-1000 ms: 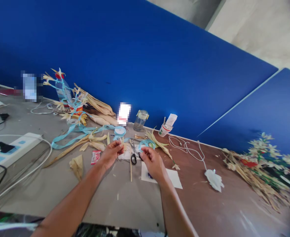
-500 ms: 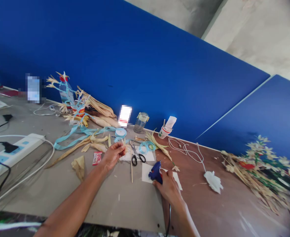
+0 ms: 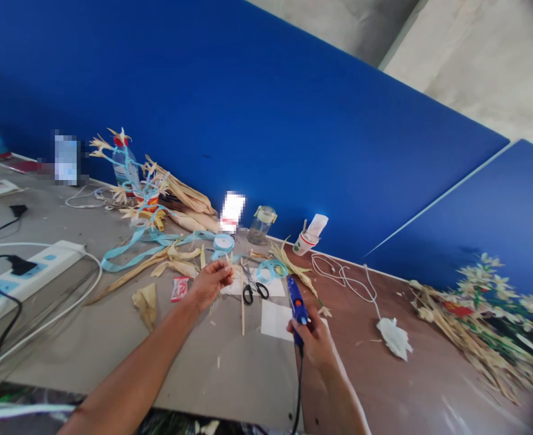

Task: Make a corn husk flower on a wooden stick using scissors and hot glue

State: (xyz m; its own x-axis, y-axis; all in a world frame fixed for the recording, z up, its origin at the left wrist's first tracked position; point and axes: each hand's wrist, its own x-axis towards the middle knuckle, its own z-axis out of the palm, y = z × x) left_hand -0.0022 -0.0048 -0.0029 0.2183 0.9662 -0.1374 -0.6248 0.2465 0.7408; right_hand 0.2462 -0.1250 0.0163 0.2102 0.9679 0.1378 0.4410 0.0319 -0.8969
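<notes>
Between the thumb and fingers of my left hand (image 3: 211,284) is a small pale strip of dried husk (image 3: 229,260), mostly covered by the fingertips. My right hand (image 3: 316,339) grips a blue hot glue gun (image 3: 298,309) by its handle, nozzle pointing away from me and its black cord (image 3: 300,386) trailing down. Black-handled scissors (image 3: 255,293) lie between the hands, partly on a white paper. Beside them lies a thin wooden stick (image 3: 243,317). Another white sheet (image 3: 275,320) is just left of the glue gun.
Light blue ribbon (image 3: 133,257) and husks (image 3: 176,266) spread across the middle left. A husk-flower arrangement (image 3: 142,187) stands behind. The power strip (image 3: 31,272) is at left, a jar (image 3: 261,225) and paper cup (image 3: 306,241) along the blue partition, husk flowers (image 3: 488,290) at right.
My right hand has turned the glue gun from pointing left to pointing away from me. My left hand keeps its pinch in nearly the same place. The view has shifted slightly.
</notes>
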